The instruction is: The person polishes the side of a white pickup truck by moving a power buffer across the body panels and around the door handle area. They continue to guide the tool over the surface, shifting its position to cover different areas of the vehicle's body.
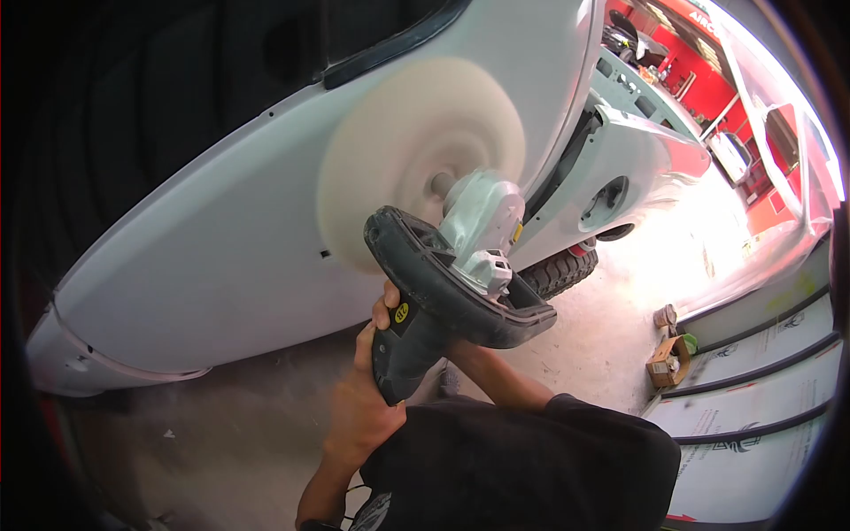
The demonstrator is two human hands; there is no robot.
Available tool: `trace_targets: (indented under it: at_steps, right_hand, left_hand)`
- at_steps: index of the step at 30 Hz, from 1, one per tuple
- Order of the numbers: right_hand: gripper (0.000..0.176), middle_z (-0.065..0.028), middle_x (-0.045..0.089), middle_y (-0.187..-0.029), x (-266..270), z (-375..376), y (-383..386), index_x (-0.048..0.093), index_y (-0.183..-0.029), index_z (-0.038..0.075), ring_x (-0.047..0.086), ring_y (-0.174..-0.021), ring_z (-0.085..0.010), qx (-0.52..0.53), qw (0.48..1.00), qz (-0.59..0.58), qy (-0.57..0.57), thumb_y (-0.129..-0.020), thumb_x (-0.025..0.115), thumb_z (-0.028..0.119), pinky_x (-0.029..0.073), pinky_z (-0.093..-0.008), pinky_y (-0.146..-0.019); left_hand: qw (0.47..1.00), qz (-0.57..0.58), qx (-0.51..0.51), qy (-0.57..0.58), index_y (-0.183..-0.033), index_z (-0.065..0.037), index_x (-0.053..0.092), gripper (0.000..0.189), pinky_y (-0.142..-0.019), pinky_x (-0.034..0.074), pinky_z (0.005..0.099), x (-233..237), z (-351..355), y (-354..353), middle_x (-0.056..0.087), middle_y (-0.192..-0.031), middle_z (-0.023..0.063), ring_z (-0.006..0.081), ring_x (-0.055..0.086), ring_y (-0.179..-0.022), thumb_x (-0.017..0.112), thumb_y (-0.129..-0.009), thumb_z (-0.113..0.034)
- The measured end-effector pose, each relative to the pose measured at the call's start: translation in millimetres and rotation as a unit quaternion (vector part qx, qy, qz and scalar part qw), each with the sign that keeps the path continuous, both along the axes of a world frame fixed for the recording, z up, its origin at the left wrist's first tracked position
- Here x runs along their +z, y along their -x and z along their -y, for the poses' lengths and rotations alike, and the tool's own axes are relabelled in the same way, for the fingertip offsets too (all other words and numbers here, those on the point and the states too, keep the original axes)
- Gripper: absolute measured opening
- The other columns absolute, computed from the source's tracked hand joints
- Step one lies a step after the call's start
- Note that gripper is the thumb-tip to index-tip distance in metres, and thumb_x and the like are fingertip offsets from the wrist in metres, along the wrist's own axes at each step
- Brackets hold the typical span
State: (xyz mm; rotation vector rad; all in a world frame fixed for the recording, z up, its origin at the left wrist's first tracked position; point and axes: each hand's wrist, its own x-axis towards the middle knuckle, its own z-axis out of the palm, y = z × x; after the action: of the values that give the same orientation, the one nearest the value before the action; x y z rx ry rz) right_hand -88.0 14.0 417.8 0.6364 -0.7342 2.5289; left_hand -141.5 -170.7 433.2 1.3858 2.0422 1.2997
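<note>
My left hand (367,398) is wrapped round the rear handle of a black power polisher (443,292) with a silver gear head. My right forearm (500,379) reaches behind the polisher's body. That hand is mostly hidden, though fingertips curl over the handle's left edge, apparently gripping it from below. At the front of the tool a large cream-white pad (372,168) is smeared by spinning. It lies against or very close to the pale vehicle panel (212,257); exact contact cannot be made out.
Beyond the panel stands another light-coloured vehicle body part (637,159), with a knobbly tyre (564,273) below it. A cardboard box (666,361) sits on the floor at right, near printed sheeting (753,425). Translucent plastic (775,115) hangs farther back. A dark window (372,31) borders the panel's top.
</note>
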Motion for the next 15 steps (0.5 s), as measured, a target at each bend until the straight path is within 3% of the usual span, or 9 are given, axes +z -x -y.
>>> trace_targets:
  at_steps: [3,6,9,12,13,15]
  right_hand:
    - [0.040,-0.0104,0.063,-0.106,-0.4,-20.9,-22.2,0.056,-0.117,0.006,0.062,-0.098,-0.0289,-0.068,0.996,0.041,-0.034,-0.099,0.068,0.039,0.053,-0.0451,-0.090]
    - [0.035,-0.0075,0.063,-0.100,-6.9,-42.8,-50.7,0.057,-0.109,0.007,0.062,-0.093,-0.0244,-0.193,0.966,0.133,-0.109,-0.099,0.067,0.039,0.053,-0.0413,-0.085]
    - [0.033,-0.0047,0.064,-0.094,-8.7,-63.2,-81.9,0.057,-0.100,0.008,0.062,-0.087,-0.0199,-0.351,0.869,0.262,-0.230,-0.099,0.066,0.040,0.054,-0.0374,-0.080]
    - [0.033,-0.0019,0.064,-0.089,-6.5,-80.9,-99.1,0.057,-0.091,0.009,0.062,-0.082,-0.0154,-0.413,0.797,0.331,-0.291,-0.100,0.065,0.040,0.055,-0.0336,-0.075]
    - [0.033,-0.0009,0.065,-0.087,-5.9,-86.5,-101.7,0.057,-0.088,0.010,0.062,-0.080,-0.0139,-0.416,0.790,0.340,-0.295,-0.100,0.064,0.040,0.055,-0.0323,-0.073]
    - [0.041,-0.0045,0.067,-0.095,-8.6,-100.1,-100.3,0.061,-0.097,0.008,0.065,-0.088,-0.0164,-0.324,0.867,0.317,-0.208,-0.100,0.061,0.049,0.056,-0.0349,-0.079]
  left_hand:
    - [0.998,0.018,0.013,0.057,-0.161,-0.004,0.010,0.106,-0.087,0.057,0.0475,12.0,-22.3,-18.5,0.070,-0.108,0.0315,0.0496,0.070,-0.102,0.074,-0.077,0.000]
    - [1.000,0.006,0.007,0.013,-0.160,-0.003,0.009,0.107,-0.090,0.057,0.0467,14.0,-44.7,-35.4,0.070,-0.111,0.0319,0.0489,0.071,-0.104,0.075,-0.077,0.000]
    - [0.998,0.056,0.019,0.032,-0.160,-0.002,0.008,0.108,-0.092,0.056,0.0457,27.9,-64.4,-55.7,0.069,-0.114,0.0313,0.0467,0.071,-0.107,0.074,-0.075,0.001]
    - [0.999,0.048,0.021,-0.016,-0.161,-0.002,0.006,0.110,-0.094,0.055,0.0438,32.3,-83.3,-71.7,0.069,-0.116,0.0303,0.0439,0.071,-0.110,0.074,-0.074,0.001]
    - [0.999,0.040,0.023,-0.026,-0.161,-0.001,0.006,0.111,-0.094,0.055,0.0436,33.4,-88.7,-76.2,0.069,-0.116,0.0302,0.0437,0.071,-0.110,0.074,-0.073,0.001]
    - [0.998,0.027,0.028,-0.046,-0.161,-0.001,0.005,0.112,-0.095,0.054,0.0431,35.8,-98.3,-84.3,0.068,-0.117,0.0300,0.0432,0.071,-0.111,0.074,-0.072,0.001]
